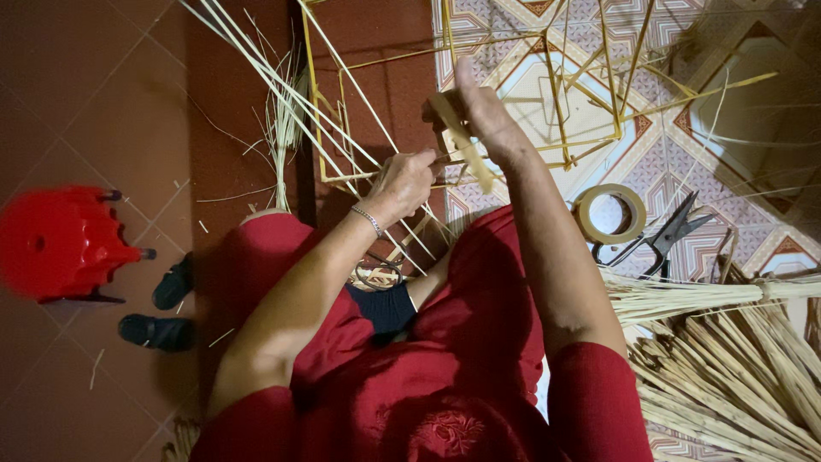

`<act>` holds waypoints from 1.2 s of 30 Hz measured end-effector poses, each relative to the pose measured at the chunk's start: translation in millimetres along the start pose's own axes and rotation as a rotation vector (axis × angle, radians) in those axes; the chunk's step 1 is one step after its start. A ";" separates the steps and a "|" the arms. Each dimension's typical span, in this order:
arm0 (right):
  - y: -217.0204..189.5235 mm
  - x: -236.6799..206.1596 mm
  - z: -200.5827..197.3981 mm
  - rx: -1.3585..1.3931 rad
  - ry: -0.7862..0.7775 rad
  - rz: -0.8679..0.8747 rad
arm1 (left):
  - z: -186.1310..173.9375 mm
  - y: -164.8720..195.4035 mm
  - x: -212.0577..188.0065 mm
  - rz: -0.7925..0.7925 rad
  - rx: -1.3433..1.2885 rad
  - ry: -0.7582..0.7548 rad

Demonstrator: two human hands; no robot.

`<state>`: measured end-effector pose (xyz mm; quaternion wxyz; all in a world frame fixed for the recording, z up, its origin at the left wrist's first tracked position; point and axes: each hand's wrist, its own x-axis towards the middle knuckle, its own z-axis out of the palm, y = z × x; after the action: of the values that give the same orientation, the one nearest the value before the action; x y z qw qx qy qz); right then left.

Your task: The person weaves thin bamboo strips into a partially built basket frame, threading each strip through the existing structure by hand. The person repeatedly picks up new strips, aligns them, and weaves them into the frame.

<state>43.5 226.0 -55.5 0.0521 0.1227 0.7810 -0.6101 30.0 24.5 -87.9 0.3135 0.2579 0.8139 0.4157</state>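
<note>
Seen from above, seated on the floor in red clothing. Left hand (pixel 404 181), bracelet (pixel 369 220) at the wrist, closed in a pinch on thin bamboo strips (pixel 342 137) where they meet the lower edge of a bamboo stick frame (pixel 479 158). Right hand (pixel 481 115), just beside and slightly beyond the left, closed around a flat bamboo piece (pixel 462 141) held against the same frame, thumb pointing away. Frame touching both hands and spreading out beyond them over the patterned tiles. To the right of the right forearm, a roll of tape (pixel 609 214) lying flat, with black shears (pixel 667 235) just beside it. Nearer the body on that side, a heap of cut bamboo sticks (pixel 735 368). Below the left wrist, near the knee, a small pair of scissors (pixel 376 274). Well apart to the left of the left arm, a red plastic stool (pixel 60 244) and a pair of dark sandals (pixel 167 308).
</note>
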 end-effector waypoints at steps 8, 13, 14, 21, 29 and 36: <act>-1.6 2.5 -2.1 0.380 0.080 0.073 | -2.5 20.6 1.4 -0.039 0.086 -0.049; -1.6 6.1 1.4 0.331 0.074 0.132 | -10.9 30.7 -0.5 -0.105 0.032 -0.067; -1.3 3.4 0.8 0.316 0.057 0.111 | -12.1 31.4 -1.1 -0.102 0.004 -0.058; -7.6 4.6 7.7 0.154 0.132 0.078 | -11.9 24.0 3.5 -0.076 -0.069 -0.092; 28.3 -31.4 4.8 0.349 0.669 -0.120 | -10.5 9.4 18.3 -0.107 -0.095 -0.165; 79.6 -107.7 56.1 0.082 0.618 -0.264 | -13.4 15.9 26.9 -0.211 -0.052 -0.235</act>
<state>163.8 176.0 -119.5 -0.2715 0.2018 0.7440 -0.5763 4.8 44.2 -76.4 0.4550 0.2097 0.7832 0.3682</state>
